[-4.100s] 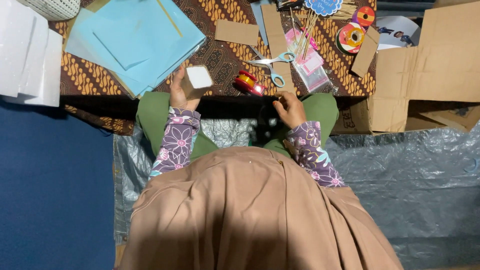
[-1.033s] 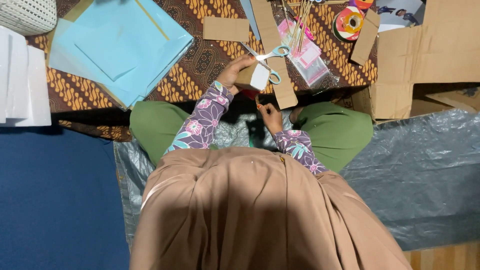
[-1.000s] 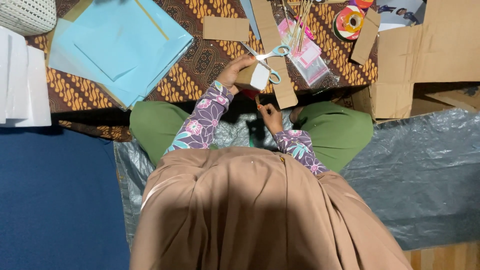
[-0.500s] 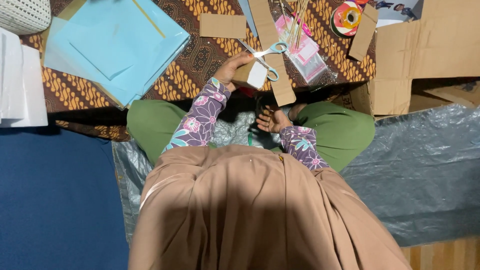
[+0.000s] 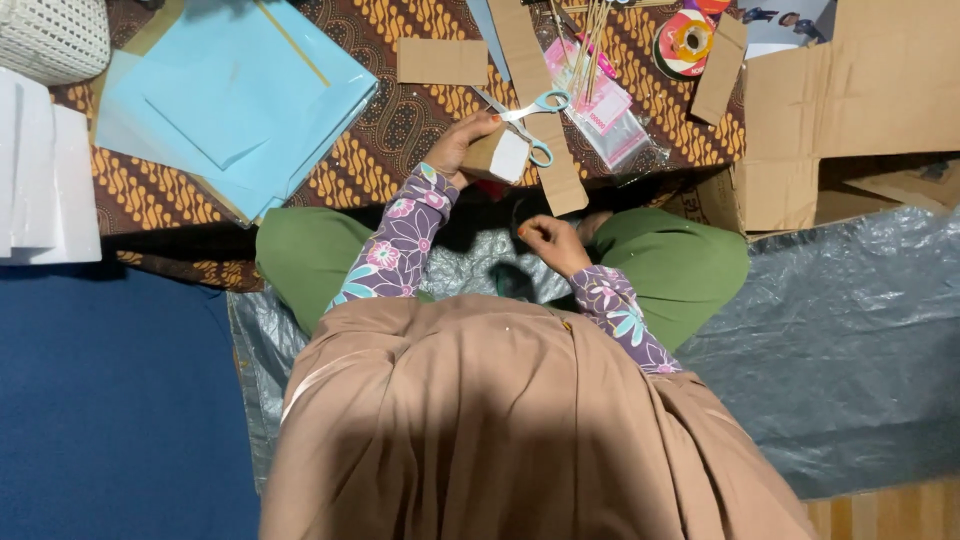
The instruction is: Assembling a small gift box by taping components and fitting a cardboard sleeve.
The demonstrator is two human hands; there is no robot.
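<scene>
I sit cross-legged in green trousers at a low patterned cloth (image 5: 400,120). My left hand (image 5: 462,140) holds a small cardboard piece with a white face (image 5: 500,156) at the cloth's near edge. Right beside it lie light-blue-handled scissors (image 5: 530,110) on a long cardboard strip (image 5: 545,110). My right hand (image 5: 548,240) is down over my lap with the fingers curled in; I cannot tell whether it holds anything.
Light blue paper sheets (image 5: 230,100) lie at the left, white foam sheets (image 5: 40,180) further left. A cardboard rectangle (image 5: 442,60), a plastic packet with sticks (image 5: 600,100), tape rolls (image 5: 684,42) and large cardboard pieces (image 5: 850,100) surround the work spot. Grey plastic sheeting (image 5: 850,330) covers the floor.
My left hand moved from my left knee to the cloth's edge by the scissors, still with the white-faced piece. My right hand dropped from the cloth's edge into my lap.
</scene>
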